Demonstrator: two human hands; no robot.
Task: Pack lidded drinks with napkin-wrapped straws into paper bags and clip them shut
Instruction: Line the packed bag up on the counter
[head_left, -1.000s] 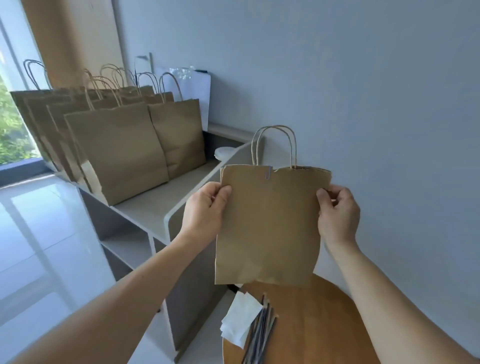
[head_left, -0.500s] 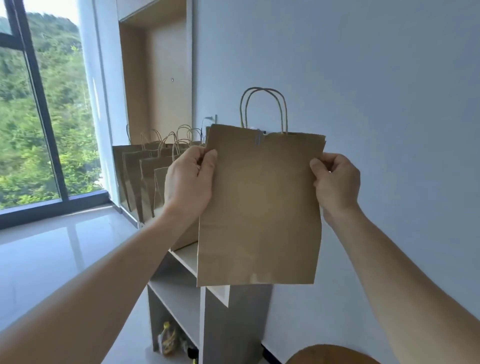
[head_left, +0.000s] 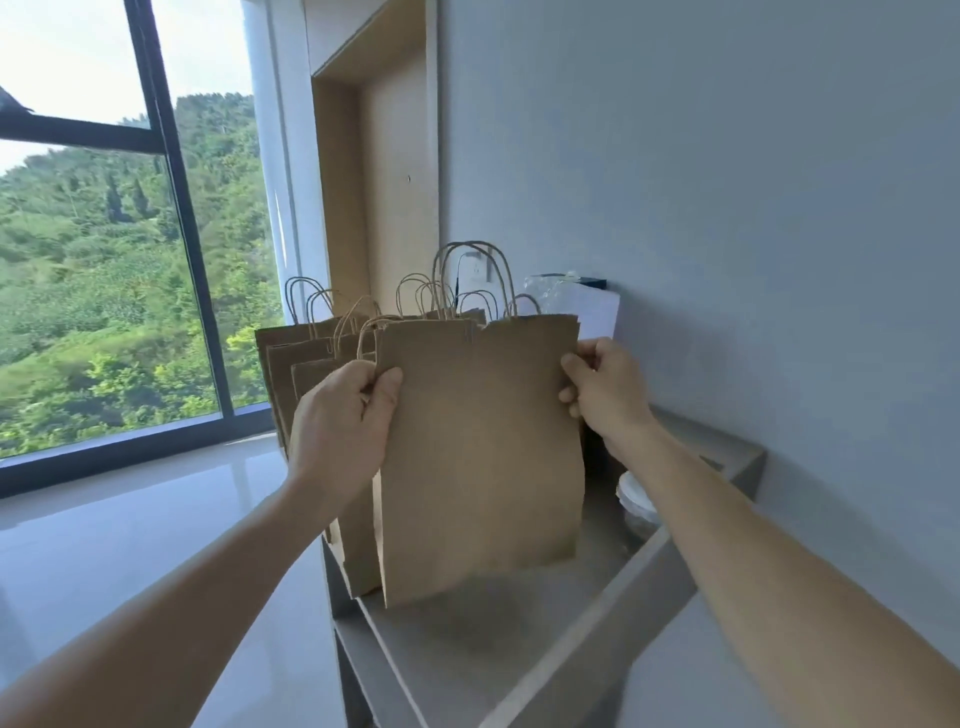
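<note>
You have swung the paper bag (head_left: 478, 457) away from the round wooden table and over to the grey shelf (head_left: 519, 654). Half a second ago it hung high against the wall; now it has come down so that its bottom edge sits at or just above the shelf top, and I cannot tell whether it touches. To my eye this is a finished bag being parked with the others, so only the set-down and release seem left for it. Your left hand (head_left: 343, 415) clamps the bag's left edge near the top, thumb across the front face and fingers curled behind. Your right hand (head_left: 602, 395) pinches the right edge at about the same height. The bag hangs upright between your two hands, most of its body below them. Just beyond your left hand stands the row of other bags (head_left: 306, 353), close behind the one you hold.
</note>
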